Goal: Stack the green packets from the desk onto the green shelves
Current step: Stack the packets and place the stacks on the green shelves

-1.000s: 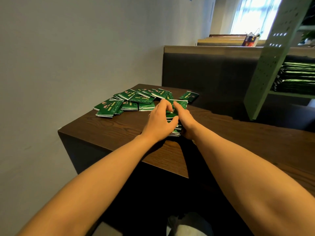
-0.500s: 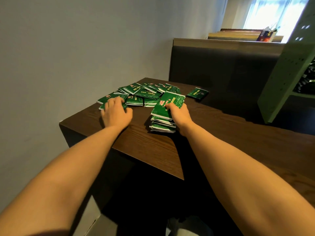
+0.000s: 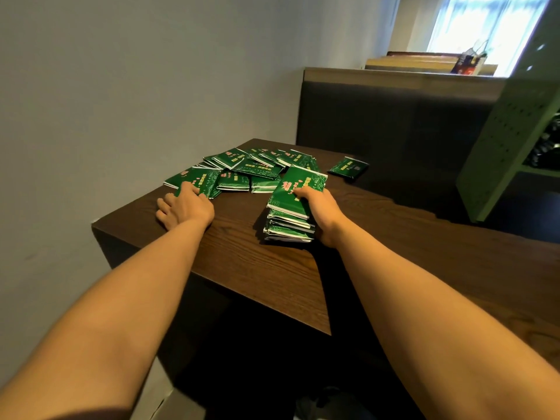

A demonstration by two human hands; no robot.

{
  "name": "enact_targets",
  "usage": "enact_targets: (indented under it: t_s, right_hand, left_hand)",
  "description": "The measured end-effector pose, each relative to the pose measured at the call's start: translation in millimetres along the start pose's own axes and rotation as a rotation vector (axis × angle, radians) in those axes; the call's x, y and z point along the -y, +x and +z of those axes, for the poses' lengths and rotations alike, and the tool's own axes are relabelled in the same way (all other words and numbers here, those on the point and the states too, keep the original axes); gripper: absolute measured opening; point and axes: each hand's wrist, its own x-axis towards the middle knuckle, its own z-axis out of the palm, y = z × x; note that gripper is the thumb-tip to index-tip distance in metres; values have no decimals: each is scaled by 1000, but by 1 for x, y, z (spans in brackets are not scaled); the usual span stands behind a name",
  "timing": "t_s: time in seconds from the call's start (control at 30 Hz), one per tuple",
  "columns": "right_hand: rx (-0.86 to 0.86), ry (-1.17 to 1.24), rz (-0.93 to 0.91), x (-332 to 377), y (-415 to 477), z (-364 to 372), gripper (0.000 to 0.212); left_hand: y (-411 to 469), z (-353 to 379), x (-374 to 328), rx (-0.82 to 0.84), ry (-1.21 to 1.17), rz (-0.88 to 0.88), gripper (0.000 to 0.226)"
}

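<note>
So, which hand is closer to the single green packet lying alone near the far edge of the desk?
Right. The right hand rests on the packet stack, nearer the lone packet. The left hand is farther away, on the scattered packets.

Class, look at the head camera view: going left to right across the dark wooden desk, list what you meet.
left hand on a loose green packet → stacked pile of green packets → right hand against the pile → lone green packet → pale green perforated shelf unit

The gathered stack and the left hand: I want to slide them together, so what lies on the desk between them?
In the head view, only bare desk lies between the left hand and the stack.
</note>
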Motion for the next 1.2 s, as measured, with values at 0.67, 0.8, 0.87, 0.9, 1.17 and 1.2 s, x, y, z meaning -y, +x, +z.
enact_targets:
  t_s: [0.67,0.8,0.87,0.9,1.17,1.2]
  right_hand:
    - [25,406,85,23,-48,10,58]
    - [30,489,93,28,-58,12,58]
    - [57,526,94,30,-63,10,50]
    - [76,549,91,31,-66,9,46]
    - [104,575,71,33,-72,10,38]
    - [84,546,76,31,-69,12,41]
  left_hand:
    - [-89,-20,-55,86,-738,277,33]
    - [-112,-19,-68,194,-926,143,27]
    - [-116,-22,-72,227,-1004,68,25]
    - [-117,-24,-74,238,-1029,46,23]
    - [-123,-30,-65,217,-888,214,10]
    - [-122,-30,-62,212,-843,258,8]
